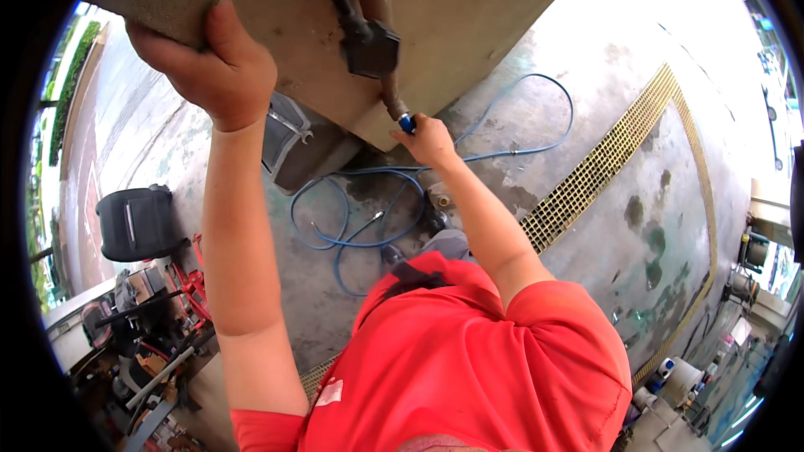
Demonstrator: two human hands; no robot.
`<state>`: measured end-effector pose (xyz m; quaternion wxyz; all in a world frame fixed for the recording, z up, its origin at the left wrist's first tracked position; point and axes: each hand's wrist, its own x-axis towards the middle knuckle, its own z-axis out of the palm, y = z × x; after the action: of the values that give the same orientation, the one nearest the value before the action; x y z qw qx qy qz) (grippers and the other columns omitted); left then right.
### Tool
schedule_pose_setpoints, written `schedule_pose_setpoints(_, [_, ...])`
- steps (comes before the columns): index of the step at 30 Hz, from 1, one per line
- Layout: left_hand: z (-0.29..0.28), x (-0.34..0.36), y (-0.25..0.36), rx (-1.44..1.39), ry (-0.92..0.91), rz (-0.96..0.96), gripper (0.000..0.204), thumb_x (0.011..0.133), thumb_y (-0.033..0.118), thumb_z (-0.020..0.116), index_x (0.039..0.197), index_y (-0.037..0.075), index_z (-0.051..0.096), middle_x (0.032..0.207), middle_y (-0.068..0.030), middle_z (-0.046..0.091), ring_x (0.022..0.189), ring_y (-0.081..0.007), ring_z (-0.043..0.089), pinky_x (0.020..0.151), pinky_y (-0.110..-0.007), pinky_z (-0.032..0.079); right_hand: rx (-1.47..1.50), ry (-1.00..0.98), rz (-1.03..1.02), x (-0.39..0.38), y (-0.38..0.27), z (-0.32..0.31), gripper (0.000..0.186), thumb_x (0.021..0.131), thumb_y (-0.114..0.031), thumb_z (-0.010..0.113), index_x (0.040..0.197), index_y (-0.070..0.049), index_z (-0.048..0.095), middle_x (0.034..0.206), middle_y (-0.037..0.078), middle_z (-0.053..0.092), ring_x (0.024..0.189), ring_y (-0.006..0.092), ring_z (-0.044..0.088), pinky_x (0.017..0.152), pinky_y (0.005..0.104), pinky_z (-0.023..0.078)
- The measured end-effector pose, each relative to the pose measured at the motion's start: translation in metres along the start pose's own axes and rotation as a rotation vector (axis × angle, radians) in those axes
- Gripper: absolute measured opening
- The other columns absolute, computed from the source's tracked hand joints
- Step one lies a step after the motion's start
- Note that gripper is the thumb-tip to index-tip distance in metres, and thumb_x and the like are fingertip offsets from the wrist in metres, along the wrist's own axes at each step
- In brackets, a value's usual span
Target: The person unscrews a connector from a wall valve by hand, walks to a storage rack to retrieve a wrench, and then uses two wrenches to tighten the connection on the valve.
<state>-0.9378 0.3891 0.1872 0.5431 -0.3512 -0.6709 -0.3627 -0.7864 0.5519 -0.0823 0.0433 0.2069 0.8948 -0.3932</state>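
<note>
High on the left, my left hand [213, 67] grips the edge of a tan concrete pillar [469, 8]; its thumb lies on the face and some fingers are out of sight. My right hand [429, 141] closes around a blue hose fitting [407, 122] at the lower end of a metal pipe [390, 88] on the pillar. Just above it sits a dark valve-like block [370, 50], with a black handle or rod running up from it. A blue hose [490, 154] passes behind my right wrist and lies in loops on the floor.
Behind my left forearm is a grey box [280, 130] with a wrench on it. A black case [134, 224] and cluttered tools [159, 310] lie at the left. A yellowish drain grate [603, 163] crosses the stained concrete floor [611, 209]. Shop equipment lines the right side.
</note>
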Motion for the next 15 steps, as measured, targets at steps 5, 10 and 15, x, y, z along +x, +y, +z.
schedule_pose_setpoints(5, [-0.002,-0.002,0.003,-0.045,0.040,-0.037,0.076,0.093,0.040,0.057,0.136,-0.011,0.020,0.128,-0.0255,0.041,0.116,-0.0334,0.048,0.097,-0.038,0.040,0.850,-0.493,0.129,0.027,0.038,0.006,0.024,0.080,-0.018,0.074,0.091,0.000,0.062,0.073,0.006,0.063,0.066,0.0180,0.064,0.051,0.0307,0.052])
schedule_pose_setpoints(10, [-0.003,0.003,0.003,-0.060,0.024,-0.025,0.077,0.092,0.040,0.057,0.136,-0.011,0.020,0.128,-0.0255,0.042,0.116,-0.0331,0.048,0.097,-0.038,0.040,1.375,-0.659,0.240,0.026,0.049,0.029,0.031,0.082,-0.011,0.070,0.107,0.001,0.056,0.079,0.009,0.062,0.065,0.0216,0.065,0.057,0.0350,0.058])
schedule_pose_setpoints(15, [-0.003,0.006,0.004,-0.007,0.006,-0.032,0.078,0.092,0.041,0.058,0.136,-0.011,0.020,0.127,-0.0255,0.043,0.116,-0.0331,0.048,0.097,-0.038,0.040,0.734,-0.310,0.097,0.020,0.026,-0.001,0.041,0.080,-0.023,0.072,0.107,0.005,0.057,0.078,0.015,0.063,0.069,0.0276,0.065,0.061,0.0380,0.055])
